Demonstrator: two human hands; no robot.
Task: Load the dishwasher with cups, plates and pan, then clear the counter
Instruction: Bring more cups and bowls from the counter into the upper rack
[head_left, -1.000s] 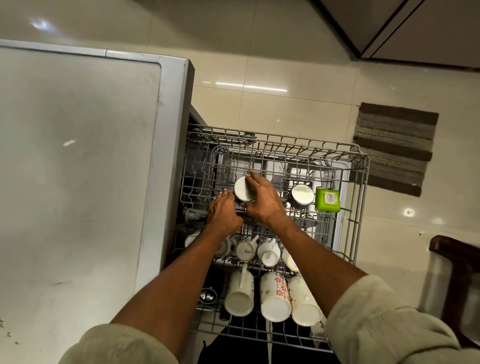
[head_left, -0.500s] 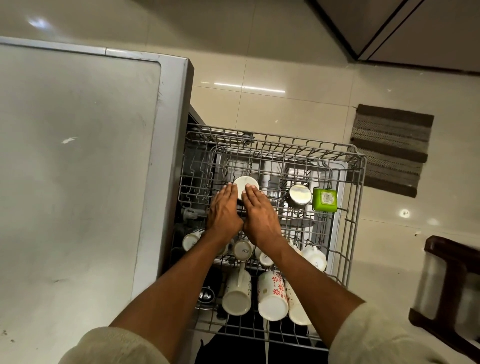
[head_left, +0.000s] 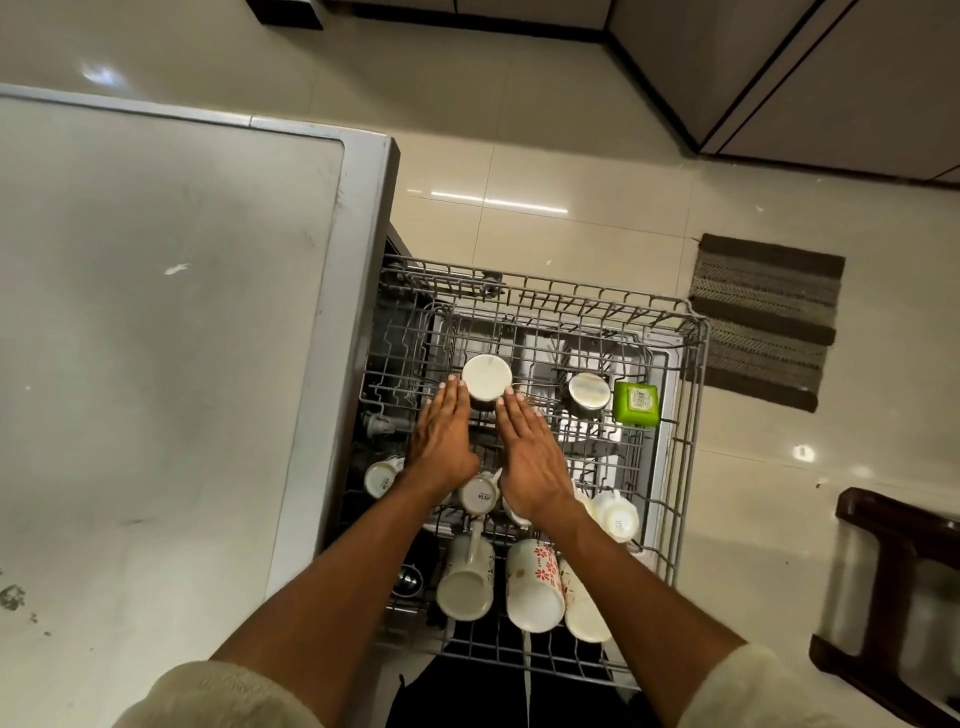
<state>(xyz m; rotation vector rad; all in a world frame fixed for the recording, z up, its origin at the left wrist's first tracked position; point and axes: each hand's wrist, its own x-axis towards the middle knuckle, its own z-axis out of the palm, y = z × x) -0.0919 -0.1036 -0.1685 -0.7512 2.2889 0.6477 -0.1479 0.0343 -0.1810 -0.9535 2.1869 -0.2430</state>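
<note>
Cups filled the pulled-out rack (head_left: 693, 395): nearest me, three tall mugs (head_left: 535, 587) lay at its front edge, small cups (head_left: 478, 493) just behind them. Past those my left hand (head_left: 441, 441) and right hand (head_left: 530, 462) lay flat, fingers straight, flanking an upturned cup (head_left: 487, 378) at the rack's middle, fingertips touching its sides. I judged it could tip off its prongs if I let go unevenly. Farther right stood a steel cup (head_left: 588, 392) and a green box (head_left: 635, 401); a careless sweep might knock them.
</note>
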